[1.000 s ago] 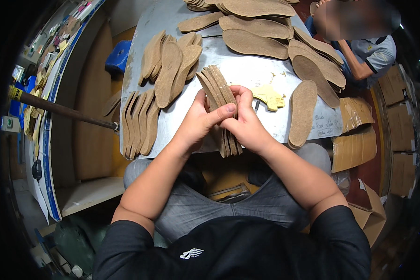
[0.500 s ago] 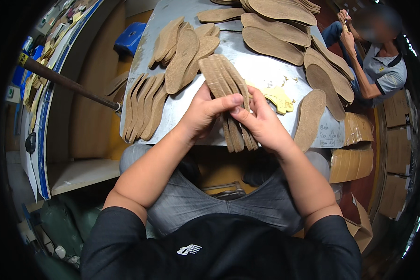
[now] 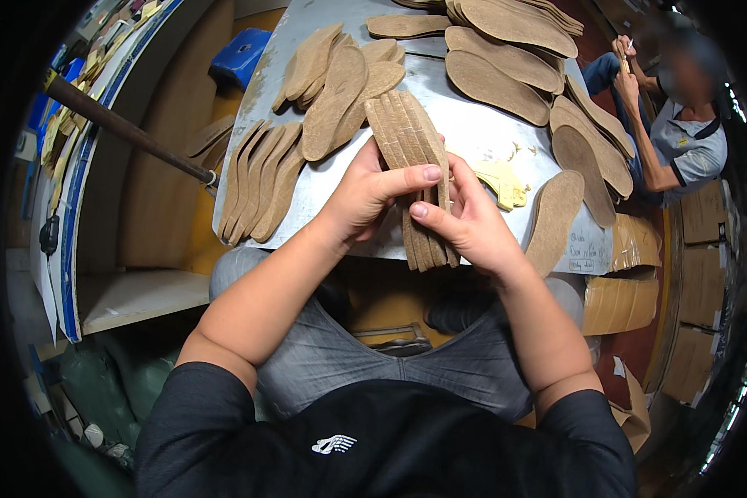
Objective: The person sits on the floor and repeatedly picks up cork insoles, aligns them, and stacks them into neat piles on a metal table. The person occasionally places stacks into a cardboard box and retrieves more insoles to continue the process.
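Observation:
Between my hands, above the near edge of the table, is a stack of brown cork-like insoles (image 3: 405,129) held on edge. My left hand (image 3: 372,192) wraps the left side with its thumb lying across the stack. My right hand (image 3: 465,212) grips the right side, its thumb pressed below the left one. Most of the fingers are hidden behind the stack. Just past my right hand lies a flat yellow piece (image 3: 504,181) with small scraps near it. A single insole (image 3: 556,217) rests to the right, and a row of insoles (image 3: 261,178) leans together to the left.
More insoles pile up at the far left (image 3: 336,91) and far right (image 3: 502,83) of the grey table (image 3: 440,104). A blue stool (image 3: 239,60) stands beyond the left edge. A shelf (image 3: 145,299) is on my left. Another person (image 3: 672,133) sits at the right.
The insoles in my hands have come together into a tighter, more even stack; before, they were fanned apart. Both hands keep their grip. The view has shifted slightly.

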Motion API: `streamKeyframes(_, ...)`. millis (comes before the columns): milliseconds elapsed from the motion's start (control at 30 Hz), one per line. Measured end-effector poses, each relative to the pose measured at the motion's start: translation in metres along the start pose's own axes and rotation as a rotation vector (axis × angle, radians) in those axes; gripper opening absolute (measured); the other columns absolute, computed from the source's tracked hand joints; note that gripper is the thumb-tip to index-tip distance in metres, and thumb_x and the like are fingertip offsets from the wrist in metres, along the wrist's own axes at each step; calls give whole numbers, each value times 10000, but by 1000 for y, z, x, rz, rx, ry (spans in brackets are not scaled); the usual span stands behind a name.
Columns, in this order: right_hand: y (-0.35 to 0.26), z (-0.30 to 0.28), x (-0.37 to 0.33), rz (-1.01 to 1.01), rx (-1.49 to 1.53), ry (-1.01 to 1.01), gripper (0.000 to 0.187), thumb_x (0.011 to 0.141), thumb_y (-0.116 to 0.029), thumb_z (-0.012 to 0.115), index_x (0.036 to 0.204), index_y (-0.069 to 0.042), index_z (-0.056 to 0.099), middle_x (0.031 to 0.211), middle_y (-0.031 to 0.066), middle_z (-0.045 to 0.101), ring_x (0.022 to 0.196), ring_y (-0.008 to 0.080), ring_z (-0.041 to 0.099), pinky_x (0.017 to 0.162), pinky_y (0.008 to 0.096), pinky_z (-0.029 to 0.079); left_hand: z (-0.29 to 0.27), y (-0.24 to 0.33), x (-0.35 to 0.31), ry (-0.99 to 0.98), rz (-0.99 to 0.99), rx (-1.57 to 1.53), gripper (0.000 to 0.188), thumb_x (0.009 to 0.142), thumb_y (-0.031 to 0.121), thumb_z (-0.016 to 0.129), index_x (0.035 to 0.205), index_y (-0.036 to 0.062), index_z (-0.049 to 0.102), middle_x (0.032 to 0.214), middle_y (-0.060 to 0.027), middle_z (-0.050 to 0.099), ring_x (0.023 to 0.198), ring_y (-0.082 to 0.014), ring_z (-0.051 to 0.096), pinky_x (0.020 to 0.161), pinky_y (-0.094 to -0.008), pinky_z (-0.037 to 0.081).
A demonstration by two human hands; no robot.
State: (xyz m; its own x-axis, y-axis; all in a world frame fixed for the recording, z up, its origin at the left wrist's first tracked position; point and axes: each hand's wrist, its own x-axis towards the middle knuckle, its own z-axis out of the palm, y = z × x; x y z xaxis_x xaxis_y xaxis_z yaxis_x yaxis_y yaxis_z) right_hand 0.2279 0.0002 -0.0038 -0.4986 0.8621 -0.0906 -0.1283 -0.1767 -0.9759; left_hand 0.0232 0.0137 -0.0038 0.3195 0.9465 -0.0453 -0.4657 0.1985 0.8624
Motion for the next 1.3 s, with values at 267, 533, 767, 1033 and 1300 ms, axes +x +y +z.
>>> streamKeyframes(267, 2, 1, 0, 49, -38, 32, 994, 990, -312, 923, 1712, -6, 311, 1519, 225, 623, 1422, 256, 620, 1141, 422, 557, 1, -3, 0, 60, -14, -73, 604, 976, 158, 816, 1514, -24, 609, 1326, -142, 743, 1216, -243, 740, 1085, -415, 602)
streamKeyframes(533, -7, -2, -2, 132, -60, -37, 1004, 1025, -189, 883, 1763, -17, 224, 1422, 188, 692, 1299, 217, 684, 1111, 375, 558, -9, -11, 5, 130, -2, -161, 518, 1014, 175, 792, 1447, -46, 615, 1249, -161, 752, 1169, -269, 772, 1057, -451, 649)
streamKeyframes(767, -9, 1, -2, 171, -29, -5, 1064, 983, -110, 909, 1778, -34, 206, 1375, 182, 709, 1225, 204, 720, 1063, 356, 582, -5, -11, 4, 131, 1, -197, 474, 1034, 186, 791, 1427, -29, 634, 1263, -161, 755, 1169, -260, 768, 1051, -447, 653)
streamKeyframes(1033, -8, -1, -1, 147, 68, -62, 1176, 954, -85, 924, 1808, -43, 117, 1484, 197, 647, 1324, 228, 683, 1112, 381, 575, -4, -11, 2, 150, 23, -153, 501, 1024, 185, 821, 1450, -7, 638, 1315, -129, 743, 1209, -238, 738, 1065, -474, 650)
streamKeyframes(1300, 8, 6, -1, -24, -225, 4, 1250, 901, -184, 974, 1775, 30, 106, 1584, 247, 560, 1469, 295, 588, 1224, 414, 489, 5, -10, 1, 170, 62, -106, 542, 1014, 188, 842, 1474, 18, 610, 1364, -121, 727, 1240, -227, 713, 1128, -432, 589)
